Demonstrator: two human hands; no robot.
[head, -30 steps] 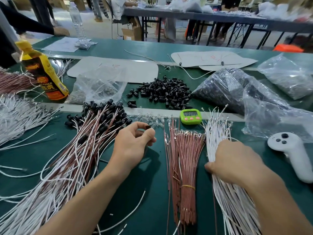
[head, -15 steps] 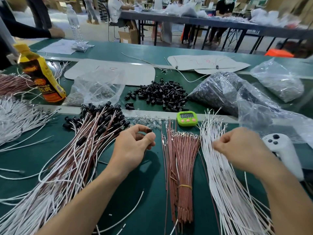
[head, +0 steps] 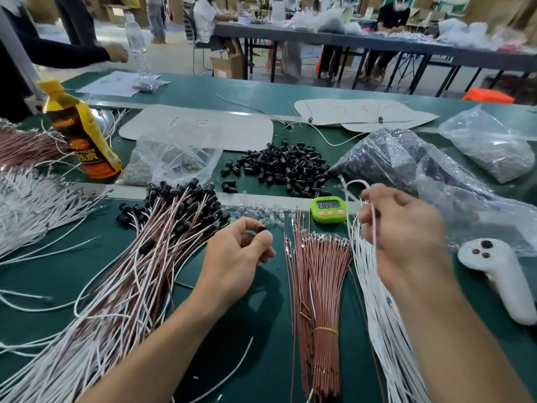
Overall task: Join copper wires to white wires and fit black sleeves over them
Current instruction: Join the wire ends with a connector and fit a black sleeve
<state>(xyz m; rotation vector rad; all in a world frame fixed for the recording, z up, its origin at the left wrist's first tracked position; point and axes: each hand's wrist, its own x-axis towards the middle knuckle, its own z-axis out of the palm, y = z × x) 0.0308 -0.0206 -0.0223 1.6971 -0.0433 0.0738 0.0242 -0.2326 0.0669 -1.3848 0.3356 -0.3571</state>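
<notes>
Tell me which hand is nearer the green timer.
Right. The right hand, pinching a white wire, is just right of the green timer; the left hand, pinching a black sleeve, lies farther off, toward the person, on its left.

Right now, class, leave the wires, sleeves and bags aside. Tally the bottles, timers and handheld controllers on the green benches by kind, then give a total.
Bottles: 2 (yellow-capped orange drink bottle, clear plastic water bottle)
Green digital timer: 1
White plastic handheld controller: 1
Total: 4
</notes>
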